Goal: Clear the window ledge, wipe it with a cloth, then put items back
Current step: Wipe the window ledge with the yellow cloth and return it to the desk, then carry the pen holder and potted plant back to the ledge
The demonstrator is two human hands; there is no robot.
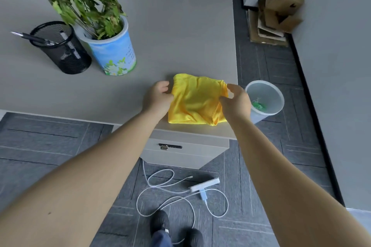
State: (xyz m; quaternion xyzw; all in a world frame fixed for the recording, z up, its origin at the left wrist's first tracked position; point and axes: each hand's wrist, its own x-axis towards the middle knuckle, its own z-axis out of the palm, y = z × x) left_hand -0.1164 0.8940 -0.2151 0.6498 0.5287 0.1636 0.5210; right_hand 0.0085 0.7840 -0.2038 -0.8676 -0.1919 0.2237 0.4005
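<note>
A folded yellow cloth [195,99] lies on the grey desk [170,36] near its front right corner. My left hand [157,98] is at the cloth's left edge with its fingers curled around that edge. My right hand [235,101] is at the cloth's right edge, thumb and fingers pinching the fabric. Further left on the desk stand a potted plant [109,43] in a blue flowered pot and a black mesh pen holder [60,47] with pens in it.
A pale waste bin [265,99] with green rubbish stands on the floor just right of the desk corner. Cardboard boxes [279,8] are stacked by the wall. White cables and a power strip [202,186] lie on the floor by my feet. A drawer unit [186,150] sits under the desk.
</note>
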